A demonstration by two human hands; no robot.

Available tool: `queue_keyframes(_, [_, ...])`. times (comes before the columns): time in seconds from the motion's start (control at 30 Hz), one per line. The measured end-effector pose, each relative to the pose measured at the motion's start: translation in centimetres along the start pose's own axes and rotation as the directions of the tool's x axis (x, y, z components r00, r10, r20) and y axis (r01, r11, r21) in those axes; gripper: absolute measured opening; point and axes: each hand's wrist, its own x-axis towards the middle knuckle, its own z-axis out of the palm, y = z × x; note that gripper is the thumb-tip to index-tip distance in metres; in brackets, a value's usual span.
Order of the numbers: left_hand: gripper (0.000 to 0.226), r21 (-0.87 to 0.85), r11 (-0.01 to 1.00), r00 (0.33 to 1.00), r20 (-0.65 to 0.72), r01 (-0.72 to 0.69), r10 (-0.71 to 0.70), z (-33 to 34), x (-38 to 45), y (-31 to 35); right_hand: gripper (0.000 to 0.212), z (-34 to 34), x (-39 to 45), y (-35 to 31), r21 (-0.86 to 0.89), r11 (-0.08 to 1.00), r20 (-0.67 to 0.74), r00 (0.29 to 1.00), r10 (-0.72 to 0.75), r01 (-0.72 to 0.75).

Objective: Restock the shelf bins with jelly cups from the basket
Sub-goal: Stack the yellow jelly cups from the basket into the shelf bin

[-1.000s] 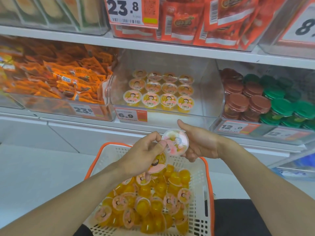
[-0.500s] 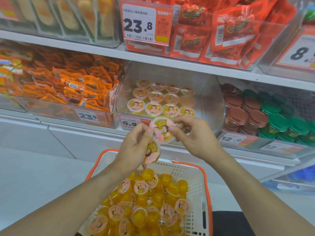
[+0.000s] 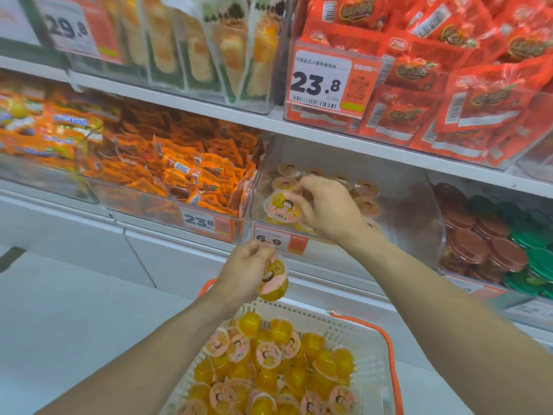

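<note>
Shelf bin rows blurred (right hand pinching jelly cup; left hand gripping another).

Right hand reaches forward, fingers pinching; left hand lower, fingers curled gripping.

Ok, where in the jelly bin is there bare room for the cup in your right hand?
Bare floor lies along the clear bin's right wall, right of the shelved cups. The left and middle are crowded; the right hand hovers there with its cup.

Rows of jelly cups in clear bin mostly hidden behind right hand. Basket cut off at bottom edge. Small price-tag print blurred, probably unreadable.
</note>
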Motion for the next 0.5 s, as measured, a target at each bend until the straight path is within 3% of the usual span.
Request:
queue_keyframes(0.1, [0.027,0.101,0.993,0.997,0.043,-0.068,0.064,-0.4,0.1,-0.6,0.021,1.5,1.1,0.0,-0.043,0.999,0.16,0.987,-0.002,0.009])
queue_keyframes(0.27, [0.03,0.198,0.976,0.993,0.087,-0.092,0.076,-0.5,0.2,-1.2,0.027,2.2,2.4,-0.2,0.074,0.992,0.335,0.94,0.07,-0.1])
queue_keyframes(0.5, [0.031,0.225,0.969,0.986,0.153,-0.105,0.071,-0.2,0.0,-1.2,0.013,1.9,2.8,-0.4,0.012,0.996,0.504,0.861,0.072,-0.091])
